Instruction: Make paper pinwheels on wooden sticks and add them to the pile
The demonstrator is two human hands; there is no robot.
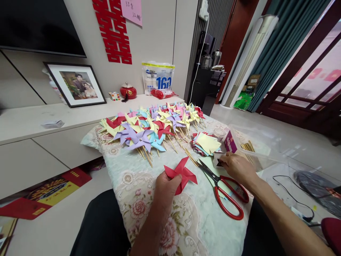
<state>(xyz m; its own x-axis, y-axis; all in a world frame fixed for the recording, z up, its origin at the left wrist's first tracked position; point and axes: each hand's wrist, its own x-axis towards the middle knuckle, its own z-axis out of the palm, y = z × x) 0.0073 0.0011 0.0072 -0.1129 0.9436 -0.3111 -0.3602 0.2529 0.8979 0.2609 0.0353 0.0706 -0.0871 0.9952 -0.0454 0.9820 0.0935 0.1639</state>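
A red paper pinwheel (182, 175) is pinched between the thumb and fingers of my left hand (167, 185), over the flowered tablecloth. My right hand (238, 167) is at a small white box (217, 159), its fingers curled together at the box's dark opening. What those fingertips grip is hidden. Between my hands and nearer to me lie scissors with red handles (226, 192), blades pointing away to the left. Just beyond the box is a stack of coloured paper squares (206, 143), a yellow one on top. Thin wooden sticks (190, 156) lie left of the stack.
Many finished pinwheels on sticks (151, 128) cover the table's far side. A clear plastic bin (266, 156) with sticks and a purple box (230, 141) stand at the right. Behind is a white cabinet (80, 115) with a framed photo (76, 84).
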